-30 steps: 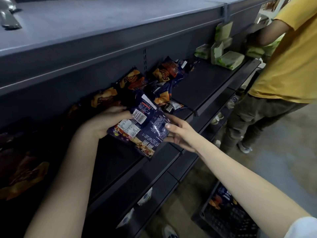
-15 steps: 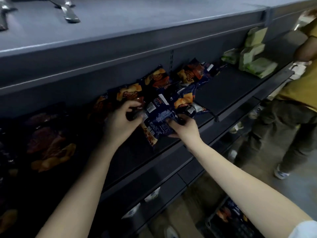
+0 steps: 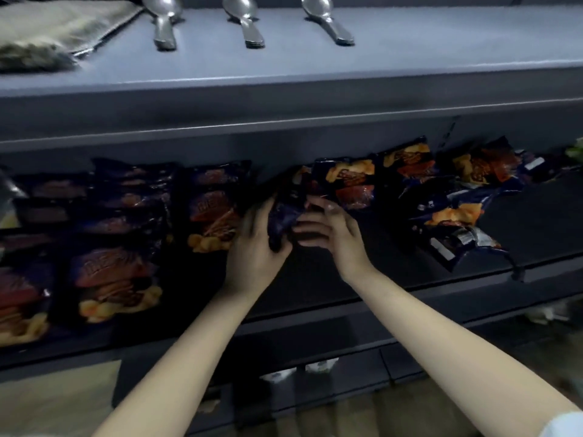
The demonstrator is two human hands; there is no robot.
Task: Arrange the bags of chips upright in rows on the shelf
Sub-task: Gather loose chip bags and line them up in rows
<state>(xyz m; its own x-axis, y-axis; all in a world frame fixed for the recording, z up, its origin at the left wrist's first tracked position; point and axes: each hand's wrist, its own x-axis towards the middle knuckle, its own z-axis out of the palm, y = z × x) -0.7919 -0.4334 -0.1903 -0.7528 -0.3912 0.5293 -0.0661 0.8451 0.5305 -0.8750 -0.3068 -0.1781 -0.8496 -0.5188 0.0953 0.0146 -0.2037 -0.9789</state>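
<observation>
A dark blue chip bag (image 3: 284,217) stands between my two hands at the back middle of the dark shelf (image 3: 394,269). My left hand (image 3: 255,247) grips its left side and my right hand (image 3: 328,230) holds its right edge with curled fingers. To the left, several bags (image 3: 211,212) stand upright in rows, the nearest ones (image 3: 110,279) at the shelf front. To the right, upright bags (image 3: 350,181) lean on the back wall. A loose heap of bags (image 3: 454,216) lies flat further right.
The upper shelf (image 3: 315,67) overhangs the chips; on it lie three metal spoons (image 3: 249,20) and a grey cloth (image 3: 53,29). Lower shelves (image 3: 315,383) run below, with pale items (image 3: 299,369) tucked under. Bare shelf floor lies in front of my hands.
The view swung left and the person in yellow is out of sight. My hands carried the bag deeper into the shelf and turned it from lying back-side-up to standing on edge.
</observation>
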